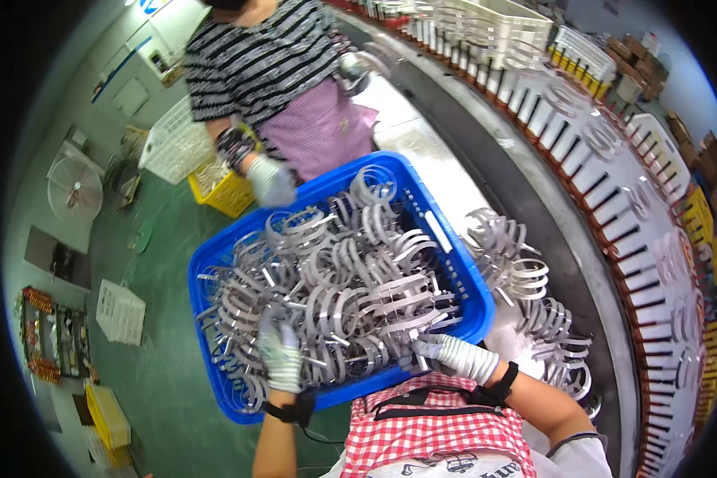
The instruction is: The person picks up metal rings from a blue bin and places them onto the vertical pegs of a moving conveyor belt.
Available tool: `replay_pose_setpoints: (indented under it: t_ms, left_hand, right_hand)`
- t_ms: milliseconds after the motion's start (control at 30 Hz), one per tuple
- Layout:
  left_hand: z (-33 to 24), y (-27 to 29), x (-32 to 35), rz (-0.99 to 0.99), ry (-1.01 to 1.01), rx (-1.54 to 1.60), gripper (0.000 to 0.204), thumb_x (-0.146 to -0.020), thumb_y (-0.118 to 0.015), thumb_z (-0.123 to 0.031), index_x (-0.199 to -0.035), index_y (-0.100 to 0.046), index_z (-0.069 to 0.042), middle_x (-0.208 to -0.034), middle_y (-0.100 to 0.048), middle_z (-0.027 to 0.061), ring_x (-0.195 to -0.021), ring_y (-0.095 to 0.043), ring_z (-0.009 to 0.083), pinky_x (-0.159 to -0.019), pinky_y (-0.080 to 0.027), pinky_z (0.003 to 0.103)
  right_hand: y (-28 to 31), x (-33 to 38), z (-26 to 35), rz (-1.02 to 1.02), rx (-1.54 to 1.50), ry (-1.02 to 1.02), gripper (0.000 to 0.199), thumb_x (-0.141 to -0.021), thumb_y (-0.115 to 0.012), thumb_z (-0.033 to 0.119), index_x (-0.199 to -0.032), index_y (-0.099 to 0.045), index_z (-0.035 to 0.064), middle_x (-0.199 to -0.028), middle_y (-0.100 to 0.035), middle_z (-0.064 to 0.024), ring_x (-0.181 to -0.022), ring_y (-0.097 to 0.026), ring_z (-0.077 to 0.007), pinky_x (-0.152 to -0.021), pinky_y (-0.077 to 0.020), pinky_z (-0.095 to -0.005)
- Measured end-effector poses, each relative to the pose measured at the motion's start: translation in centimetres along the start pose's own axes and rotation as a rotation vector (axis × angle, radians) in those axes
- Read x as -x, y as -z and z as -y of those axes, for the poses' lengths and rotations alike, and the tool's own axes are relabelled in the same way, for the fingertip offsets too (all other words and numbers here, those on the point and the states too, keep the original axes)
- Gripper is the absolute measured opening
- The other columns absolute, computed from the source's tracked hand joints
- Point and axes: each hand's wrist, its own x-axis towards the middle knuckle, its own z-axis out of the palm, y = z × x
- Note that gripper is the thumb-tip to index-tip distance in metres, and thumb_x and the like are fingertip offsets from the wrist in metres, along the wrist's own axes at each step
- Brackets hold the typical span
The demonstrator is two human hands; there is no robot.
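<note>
The person's left hand (280, 350), in a white knit glove, is pressing down into the near-left part of a heap of metal band clamps (334, 279), its fingers curled narrow around a few of the rings. The right hand (454, 354), gloved the same way, is reaching into the near-right corner of the heap, fingers closed on one clamp beside the crate wall. The clamps are filling a blue plastic crate (462, 275) that is sitting at the left edge of the tabletop (422, 151), partly over the green floor (159, 350).

A second, looser pile of clamps (526, 287) is lying on the tabletop just right of the crate, between it and the curved conveyor rack (613, 199) that is carrying more rings on upright pegs. At the far side, a co-worker in a striped top is bringing a gloved hand (271, 182) to the crate's far rim.

The rings are interlocking (their open ends and screw housings are hooking one another), so pulling straight up is likely to drag a tangle along. It seems better to be taking one clamp by its band, giving it a slight twist or shake to free it, while the other hand is holding the neighbours down. With the crate overhanging the edge, keeping weight toward the tabletop side also looks wise.
</note>
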Motion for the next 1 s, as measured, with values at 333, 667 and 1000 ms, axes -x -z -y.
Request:
replay_pose_setpoints:
  t_ms: [333, 667, 1000]
  left_hand:
    - [12.3, -7.3, -6.7, 0.743, -0.462, -1.013, 0.038, -0.079, -0.055, -0.022, -0.116, -0.056, -0.014, -0.114, -0.057, 0.0133, -0.089, -0.058, 0.0336, -0.079, -0.047, 0.04]
    - [-1.9, -29.4, -3.7, 1.173, -0.632, -0.443, 0.035, -0.08, -0.055, -0.021, -0.114, -0.055, -0.011, -0.109, -0.058, 0.0138, -0.088, -0.059, 0.0327, -0.075, -0.048, 0.042]
    - [-11.1, -29.1, 5.0, 1.463, -0.296, -0.021, 0.033, -0.081, -0.056, -0.021, -0.112, -0.054, -0.007, -0.103, -0.059, 0.0143, -0.086, -0.06, 0.0317, -0.07, -0.048, 0.043]
  right_hand:
    - [2.9, 10.2, -0.2, -0.332, 0.348, 0.538, 0.035, -0.089, -0.054, 0.035, -0.101, -0.056, 0.0024, -0.077, -0.052, 0.0014, -0.072, -0.048, -0.0084, -0.068, -0.04, -0.0238]
    - [16.4, 31.3, -13.5, -1.975, 1.237, 0.863, 0.034, -0.085, -0.052, 0.016, -0.119, -0.05, 0.0108, -0.116, -0.054, -0.008, -0.104, -0.052, -0.0226, -0.087, -0.0424, -0.0351]
    - [35.4, 52.9, -15.1, -2.707, 1.134, 0.143, 0.032, -0.087, -0.04, 0.026, -0.11, -0.058, 0.0112, -0.112, -0.059, -0.0129, -0.102, -0.055, -0.0303, -0.088, -0.0423, -0.0438]
